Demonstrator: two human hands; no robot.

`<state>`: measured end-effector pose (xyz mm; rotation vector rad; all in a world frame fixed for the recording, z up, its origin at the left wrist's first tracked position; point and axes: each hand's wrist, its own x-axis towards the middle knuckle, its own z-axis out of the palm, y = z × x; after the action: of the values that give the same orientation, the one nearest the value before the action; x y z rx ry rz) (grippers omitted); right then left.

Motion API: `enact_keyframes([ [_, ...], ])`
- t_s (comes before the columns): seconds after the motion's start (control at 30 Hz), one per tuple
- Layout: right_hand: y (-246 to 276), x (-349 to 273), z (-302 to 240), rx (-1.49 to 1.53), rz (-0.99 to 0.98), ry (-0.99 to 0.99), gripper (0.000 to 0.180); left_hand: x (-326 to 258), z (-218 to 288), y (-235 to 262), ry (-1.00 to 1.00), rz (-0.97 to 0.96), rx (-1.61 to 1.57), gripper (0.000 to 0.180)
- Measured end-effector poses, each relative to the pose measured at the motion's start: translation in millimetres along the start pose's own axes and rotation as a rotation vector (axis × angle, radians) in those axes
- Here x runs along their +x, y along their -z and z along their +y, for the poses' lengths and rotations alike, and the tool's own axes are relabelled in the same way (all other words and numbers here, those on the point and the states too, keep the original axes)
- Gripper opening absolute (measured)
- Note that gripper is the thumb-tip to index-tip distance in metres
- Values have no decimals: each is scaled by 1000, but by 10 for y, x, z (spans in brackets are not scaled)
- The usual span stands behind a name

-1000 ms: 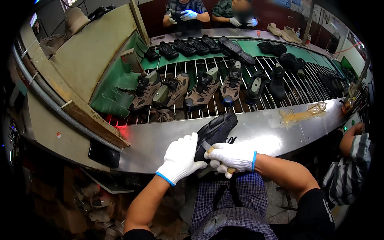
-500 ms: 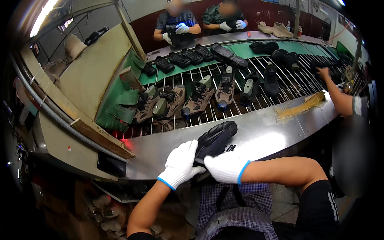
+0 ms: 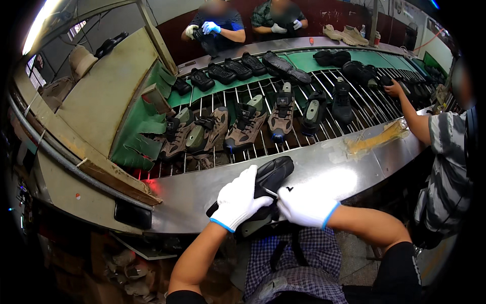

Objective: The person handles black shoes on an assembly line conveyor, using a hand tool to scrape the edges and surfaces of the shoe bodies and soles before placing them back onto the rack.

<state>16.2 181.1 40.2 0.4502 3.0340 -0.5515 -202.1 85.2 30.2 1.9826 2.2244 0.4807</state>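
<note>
Both my hands wear white gloves with blue cuffs. My left hand [image 3: 238, 200] grips a black shoe [image 3: 272, 175] that lies sole-up on the front edge of a shiny steel bench [image 3: 329, 175]. Against the shoe's near side my right hand [image 3: 305, 205] is closed, and a thin tool or lace shows between the two hands. The shoe's heel end is hidden under my hands.
Behind the bench runs a rod conveyor [image 3: 304, 96] carrying several brown and black shoes. A yellowish glue smear [image 3: 377, 139] marks the bench at right. One person's arm [image 3: 412, 119] reaches onto the conveyor from the right; two people stand at the far side [image 3: 217, 28].
The view has shifted slightly. My hands have stayed on the black shoe, pulling it a little nearer to the bench's edge. The person at right has reached an arm onto the conveyor.
</note>
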Motion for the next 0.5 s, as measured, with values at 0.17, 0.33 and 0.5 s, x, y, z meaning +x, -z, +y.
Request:
enact_keyframes([
  [0.17, 181, 79, 53, 105, 0, -194, 26, 15, 86, 74, 6, -61, -8, 101],
  [0.33, 34, 290, -197, 104, -84, -299, 22, 13, 0, 9, -77, 23, -38, 97],
  [0.5, 265, 162, -144, 84, -172, -143, 25, -531, -11, 67, -198, 372, 18, 94],
])
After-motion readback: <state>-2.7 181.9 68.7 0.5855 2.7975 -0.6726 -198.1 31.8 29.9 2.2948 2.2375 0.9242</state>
